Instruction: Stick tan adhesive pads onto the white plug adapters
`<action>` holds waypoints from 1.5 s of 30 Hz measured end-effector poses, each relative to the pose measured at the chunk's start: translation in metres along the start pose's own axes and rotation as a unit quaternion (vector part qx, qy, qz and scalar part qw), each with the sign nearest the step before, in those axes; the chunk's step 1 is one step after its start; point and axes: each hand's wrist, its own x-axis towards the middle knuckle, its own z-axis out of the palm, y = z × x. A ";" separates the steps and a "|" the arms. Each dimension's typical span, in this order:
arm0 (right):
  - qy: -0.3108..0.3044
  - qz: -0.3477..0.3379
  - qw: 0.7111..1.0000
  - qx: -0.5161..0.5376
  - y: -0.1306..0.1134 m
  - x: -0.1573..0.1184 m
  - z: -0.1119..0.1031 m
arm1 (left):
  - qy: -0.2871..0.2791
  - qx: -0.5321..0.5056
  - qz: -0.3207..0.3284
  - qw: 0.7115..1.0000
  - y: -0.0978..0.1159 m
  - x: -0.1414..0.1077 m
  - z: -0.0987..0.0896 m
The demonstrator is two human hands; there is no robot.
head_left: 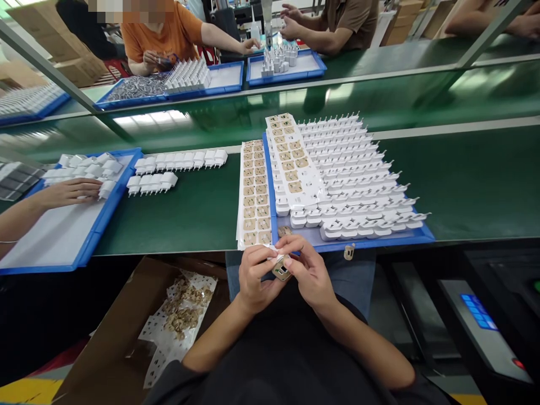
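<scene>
We hold a small white adapter (281,269) just below the middle of the frame, its tan face turned up towards us so that both thumbs can reach it while we look down on it. The fingers of our left hand (255,281) are curled round its left side, gripping and steadying it. Our right hand (312,278) is closed in from the other side, its thumb against the tan face; whether that thumb presses or merely rests, we can't fairly say, as the fingers hide part of the edge.

Right of centre, the blue tray (396,242) carries rows of white plugs (358,185), laid prongs up, which seems to keep the rows neat and easy to pick from. One sticker sheet (312,183) lies over the plugs' left side, and a stack of sheets (255,191) sits along the tray's left edge, probably for short reaches. A loose tan piece (349,252) is at the tray's front edge. At lower left, a cardboard box (105,337) holds tan scraps (185,304); farther up at left, a co-worker's hand (76,191) touches white adapters.
</scene>
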 end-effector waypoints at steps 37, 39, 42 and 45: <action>0.024 -0.153 0.835 -0.529 0.007 0.018 -0.042 | -0.077 0.010 -0.314 0.946 -0.051 -0.005 -0.051; 0.029 -0.167 0.829 -0.534 0.008 0.018 -0.043 | -0.083 0.041 -0.302 0.949 -0.061 -0.006 -0.060; 0.026 -0.196 0.835 -0.513 0.006 0.015 -0.043 | -0.064 0.113 -0.300 0.945 -0.087 -0.005 -0.075; -0.006 -0.214 0.840 -0.498 0.008 0.014 -0.044 | -0.035 0.224 -0.309 0.924 -0.131 0.007 -0.094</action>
